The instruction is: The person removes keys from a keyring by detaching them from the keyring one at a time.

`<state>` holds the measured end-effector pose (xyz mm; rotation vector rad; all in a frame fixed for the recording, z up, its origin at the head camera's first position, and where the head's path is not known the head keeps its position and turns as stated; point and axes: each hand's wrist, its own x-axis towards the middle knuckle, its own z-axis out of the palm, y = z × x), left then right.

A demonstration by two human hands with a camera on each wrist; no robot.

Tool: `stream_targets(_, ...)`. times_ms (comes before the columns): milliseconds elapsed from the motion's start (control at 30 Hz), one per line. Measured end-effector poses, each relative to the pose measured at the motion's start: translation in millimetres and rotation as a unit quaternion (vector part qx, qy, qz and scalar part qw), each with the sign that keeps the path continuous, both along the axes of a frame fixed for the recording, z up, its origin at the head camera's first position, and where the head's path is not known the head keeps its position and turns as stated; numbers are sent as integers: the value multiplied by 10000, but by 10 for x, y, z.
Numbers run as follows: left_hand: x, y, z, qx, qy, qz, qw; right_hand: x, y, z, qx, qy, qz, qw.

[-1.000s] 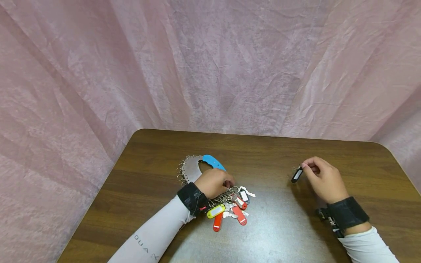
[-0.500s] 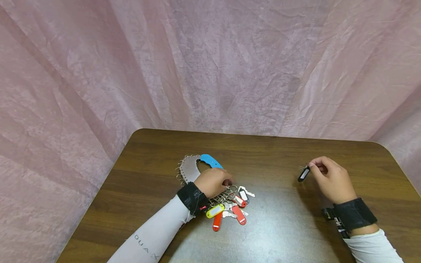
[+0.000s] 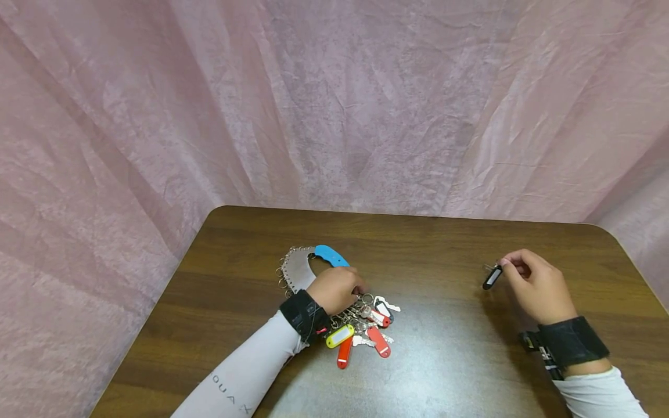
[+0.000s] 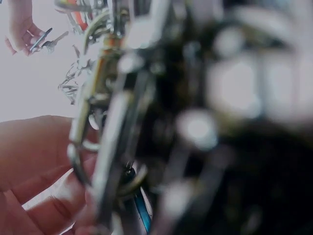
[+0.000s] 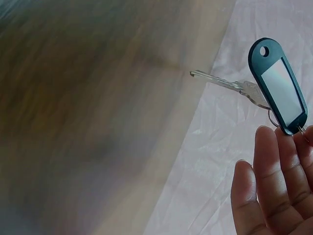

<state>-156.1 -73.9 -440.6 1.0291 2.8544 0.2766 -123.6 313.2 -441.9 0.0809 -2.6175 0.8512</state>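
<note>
My left hand [image 3: 337,290] grips a curved metal key holder [image 3: 297,271] with a blue handle [image 3: 331,255] and split rings along its edge. Part of the handle is hidden under the fingers. Below that hand a bunch of keys with a yellow tag [image 3: 340,336], several red tags [image 3: 378,341] and a dark tag [image 3: 384,309] spreads over the table. To the right, my right hand [image 3: 540,287] pinches a black key tag [image 3: 492,277] at its ring end, above the wood. In the right wrist view a silver key [image 5: 252,92] hangs with the tag [image 5: 281,90].
A brown wooden table [image 3: 428,249] with rounded back corners carries everything. Behind it hangs a pink curtain [image 3: 366,116]. Blurred metal rings [image 4: 112,122] fill much of the left wrist view.
My right hand has drifted to the right with the black key tag, farther from the key holder. The left hand and the key holder have slid slightly left.
</note>
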Motion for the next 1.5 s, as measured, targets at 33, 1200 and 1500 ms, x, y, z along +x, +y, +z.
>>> stream_targets(33,0,1,-1,-11,11,-16,10000,7,24,-5,12,-41,-23,10000)
stream_targets(1200,-9,4,-8,211,19,317,9993,106,406,-104,425,-765,-354,9955)
stream_targets(1500,-27,10,-7,304,-94,344,9989,87,452,-142,478,-1118,-197,9924)
